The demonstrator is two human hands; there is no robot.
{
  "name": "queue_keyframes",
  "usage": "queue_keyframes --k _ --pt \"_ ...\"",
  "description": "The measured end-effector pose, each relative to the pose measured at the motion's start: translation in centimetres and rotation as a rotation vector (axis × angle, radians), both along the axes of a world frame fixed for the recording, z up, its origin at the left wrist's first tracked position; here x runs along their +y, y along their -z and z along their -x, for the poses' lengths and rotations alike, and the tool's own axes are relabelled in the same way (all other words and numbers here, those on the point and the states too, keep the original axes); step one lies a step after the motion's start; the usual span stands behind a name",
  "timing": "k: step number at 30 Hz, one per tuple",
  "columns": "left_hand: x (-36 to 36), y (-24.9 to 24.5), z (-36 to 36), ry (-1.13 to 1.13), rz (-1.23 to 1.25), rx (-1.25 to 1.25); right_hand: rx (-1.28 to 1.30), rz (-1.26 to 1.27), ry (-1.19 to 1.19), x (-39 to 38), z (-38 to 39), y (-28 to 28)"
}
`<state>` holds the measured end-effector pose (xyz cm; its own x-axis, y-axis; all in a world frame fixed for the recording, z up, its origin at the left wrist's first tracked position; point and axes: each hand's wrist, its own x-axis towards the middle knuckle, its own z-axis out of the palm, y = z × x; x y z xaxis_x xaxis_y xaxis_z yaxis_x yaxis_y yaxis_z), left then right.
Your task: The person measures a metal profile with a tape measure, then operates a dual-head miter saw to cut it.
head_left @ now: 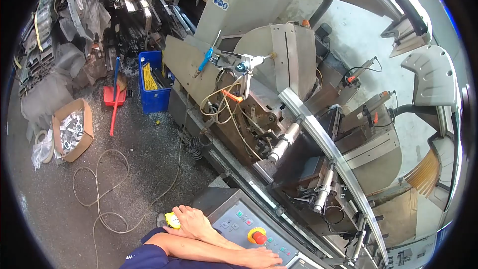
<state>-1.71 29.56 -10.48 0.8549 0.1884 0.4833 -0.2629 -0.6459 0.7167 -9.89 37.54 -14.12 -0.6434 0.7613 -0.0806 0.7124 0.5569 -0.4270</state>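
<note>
From where I stand, the control panel [230, 225] is at bottom centre, the stop button [259, 237] on it. The machine [294, 65] fills the centre and right, a long bar [331, 145] slanting across it. On the floor at left, the carton [87, 128] holds metal pieces [71, 132], a plastic bag [41, 152] at its left; the dustpan [113, 97] lies between carton and bin [156, 102].

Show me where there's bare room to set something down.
Floor between the blue bin and looped cable, though littered with shavings; another patch between that cable and the control panel. Crowded: the scrap heap and around the machine's cylinders.
</note>
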Motion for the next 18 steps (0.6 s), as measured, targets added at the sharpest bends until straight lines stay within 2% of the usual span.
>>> queue_keyframes --k 3,5,7,12,14,18 --pt "-0.2 1.0 -0.3 0.039 0.058 -0.077 0.027 0.022 0.111 -0.2 0.3 -0.1" --pt "-0.1 0.4 0.0 0.071 0.090 -0.093 0.040 0.001 0.101 -0.4 0.3 0.4" --pt "0.5 -0.4 0.5 0.042 0.043 0.002 0.053 -0.032 0.082 -0.1 0.1 0.2" --pt "0.6 0.1 0.7 0.088 0.030 0.002 0.053 -0.059 0.041 -0.3 0.2 0.6" --pt "0.9 -0.1 0.8 0.043 -0.036 -0.024 0.031 -0.044 0.035 -0.3 0.4 0.4" --pt "0.0 1.2 -0.2 -0.039 0.078 0.046 -0.032 -0.044 0.017 -0.2 0.3 0.5"
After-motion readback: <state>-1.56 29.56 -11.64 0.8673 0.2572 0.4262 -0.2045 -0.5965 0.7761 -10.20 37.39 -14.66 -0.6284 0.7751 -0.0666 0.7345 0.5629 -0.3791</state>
